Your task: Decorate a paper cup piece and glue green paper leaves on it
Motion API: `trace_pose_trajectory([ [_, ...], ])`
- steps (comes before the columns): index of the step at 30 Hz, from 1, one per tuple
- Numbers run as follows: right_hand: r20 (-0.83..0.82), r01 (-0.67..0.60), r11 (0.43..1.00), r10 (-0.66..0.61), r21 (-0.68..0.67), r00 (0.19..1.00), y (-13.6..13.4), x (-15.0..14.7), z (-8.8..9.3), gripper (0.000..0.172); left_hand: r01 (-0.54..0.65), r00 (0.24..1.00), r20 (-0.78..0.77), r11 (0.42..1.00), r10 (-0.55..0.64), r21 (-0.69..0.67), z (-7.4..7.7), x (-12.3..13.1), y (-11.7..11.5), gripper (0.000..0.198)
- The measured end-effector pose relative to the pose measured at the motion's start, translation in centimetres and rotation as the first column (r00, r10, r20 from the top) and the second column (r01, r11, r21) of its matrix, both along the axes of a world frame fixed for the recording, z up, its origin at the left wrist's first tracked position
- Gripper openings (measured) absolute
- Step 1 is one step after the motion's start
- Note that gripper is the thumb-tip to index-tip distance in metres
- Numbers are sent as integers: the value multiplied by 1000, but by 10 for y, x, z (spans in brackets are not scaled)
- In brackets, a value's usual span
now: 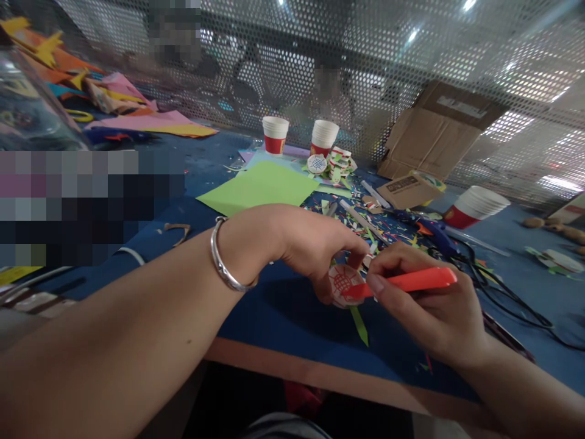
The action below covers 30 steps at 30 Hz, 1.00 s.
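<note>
My left hand [315, 250], with a silver bangle at the wrist, is closed around a cut-off paper cup base [340, 281], its round face turned up. Red curved grid lines cover that face. A pointed green paper strip [359, 326] sticks out below it toward the table's front edge. In my right hand [429, 305] is a red marker pen [420, 279], gripped between thumb and fingers, its tip end at the right side of the cup base. Whether the tip touches the face I cannot tell.
Behind my hands lie a green paper sheet [262, 186] and many paper scraps. Stacked paper cups [275, 134] stand farther back, near a pile of cut cup bases [340, 164]. A blue glue gun [436, 236] with a black cord lies right, before a cardboard box [434, 131].
</note>
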State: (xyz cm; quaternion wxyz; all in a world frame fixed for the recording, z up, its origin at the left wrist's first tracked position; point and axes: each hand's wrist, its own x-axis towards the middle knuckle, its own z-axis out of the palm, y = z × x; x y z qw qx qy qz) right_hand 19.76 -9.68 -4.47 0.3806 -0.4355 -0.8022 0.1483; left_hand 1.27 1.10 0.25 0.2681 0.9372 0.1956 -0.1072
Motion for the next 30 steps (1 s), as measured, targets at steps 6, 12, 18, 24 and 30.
trace_pose_trajectory([
  [6, -3, -12, 1000, 12, 14, 1000, 0, 0, 0, 15, -2, 1000, -12, 1000, 2, 14, 0, 0, -1, 53],
  [12, -18, -6, 1000, 6, -18, 1000, -1, 0, -1, 14, 9, 1000, -3, 1000, -9, 0, 2, 0, -1, 56],
  [18, -42, -17, 998, 14, -58, 999, 0, -2, -1, 11, 9, 999, 35, 1000, -8, -21, 3, -1, -3, 57],
  [24, -41, -23, 998, 20, -65, 999, -1, 0, -2, 11, 5, 1000, 30, 999, -3, -50, 4, -1, -4, 57],
  [30, -37, -31, 997, 29, -66, 999, 0, 1, -2, 11, -5, 1000, 5, 1000, 5, -16, 3, 0, -3, 59],
])
